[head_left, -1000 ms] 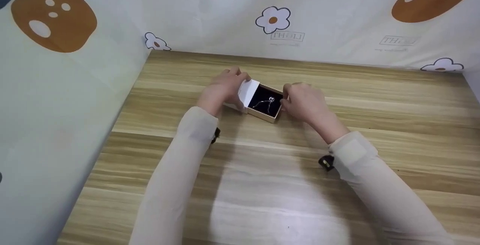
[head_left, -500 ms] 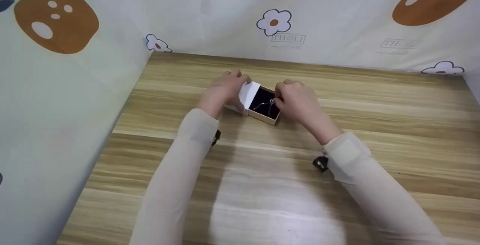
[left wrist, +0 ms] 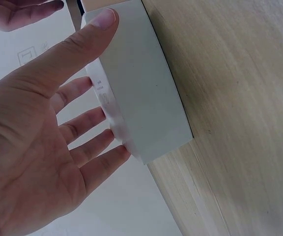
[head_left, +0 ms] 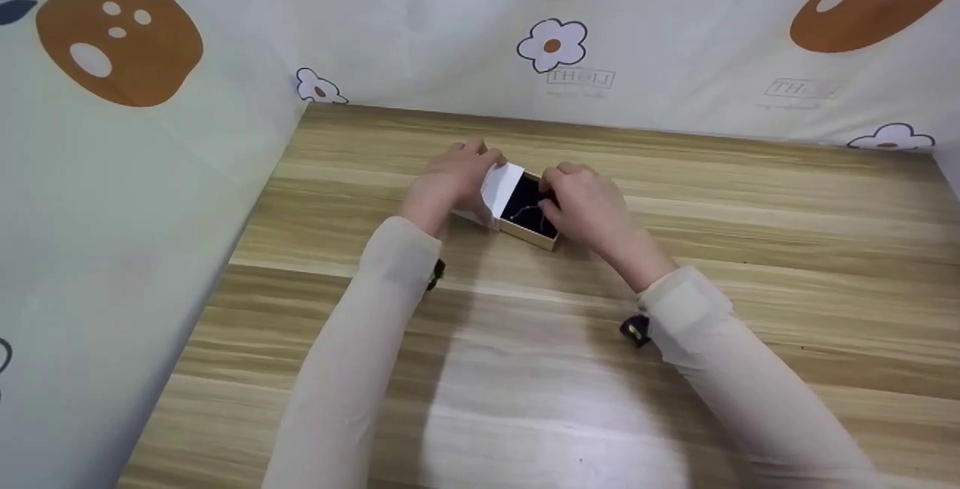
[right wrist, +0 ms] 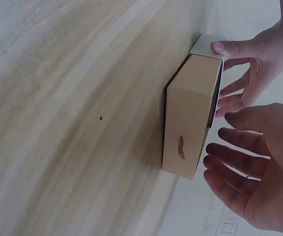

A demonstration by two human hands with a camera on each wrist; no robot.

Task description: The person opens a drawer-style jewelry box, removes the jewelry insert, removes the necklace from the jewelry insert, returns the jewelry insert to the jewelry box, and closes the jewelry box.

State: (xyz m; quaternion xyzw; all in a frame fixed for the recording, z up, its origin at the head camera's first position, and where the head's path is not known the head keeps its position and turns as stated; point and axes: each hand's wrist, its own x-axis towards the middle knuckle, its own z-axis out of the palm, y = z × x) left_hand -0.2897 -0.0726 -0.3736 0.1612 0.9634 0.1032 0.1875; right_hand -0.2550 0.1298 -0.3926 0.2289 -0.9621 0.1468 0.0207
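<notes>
My left hand (head_left: 450,180) grips the white sleeve (head_left: 501,187) of a small jewelry box, thumb on the near side and fingertips along the top in the left wrist view. A tan drawer (head_left: 527,235) sticks out of the sleeve to the right. On its black lining lies a thin silver chain (head_left: 527,209), partly covered by my right hand (head_left: 589,200). That hand hovers at the drawer's open top, fingertips over the lining, thumb and forefinger (right wrist: 242,140) apart. The right wrist view shows a ribbon pull (right wrist: 181,147) on the drawer's end.
The box rests on a wood-grain table (head_left: 517,354). A pale printed sheet (head_left: 450,31) with flowers and orange fruit rises behind the table and along its left side. Dark wrist cameras (head_left: 636,330) sit under both cuffs.
My right hand has shifted left from the drawer's end to over its lining, covering the shiny end of the chain. The left hand keeps its grip on the sleeve.
</notes>
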